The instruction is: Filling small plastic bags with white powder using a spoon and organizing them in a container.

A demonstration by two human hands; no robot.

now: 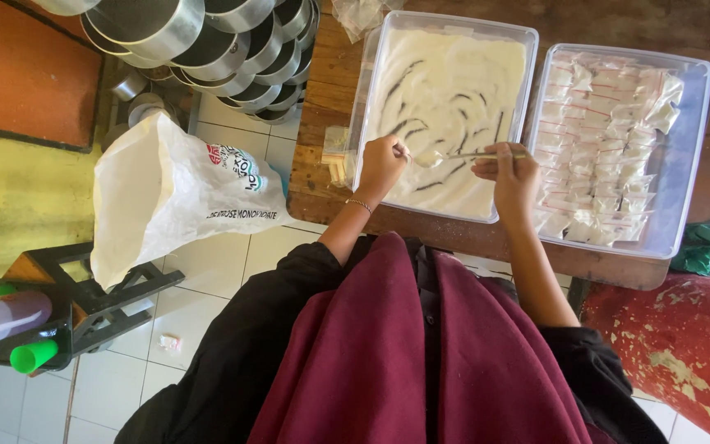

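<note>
Over the powder tray (388, 49) on the counter (330, 99), left hand (381, 167) pinches a small bag beside the spoon bowl, spoon (466, 154) lying crosswise, handle gripped in right hand (513, 173), packet tray (688, 164) rightmost.

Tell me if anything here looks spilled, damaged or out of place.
The red surface at lower right is badly chipped, and a small scrap lies on the tiled floor. Nothing looks spilled around the powder tray.

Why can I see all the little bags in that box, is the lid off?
Yes, open. The clear box on the table has no lid on it, and the small packets lie bare inside, filling most of it.
</note>
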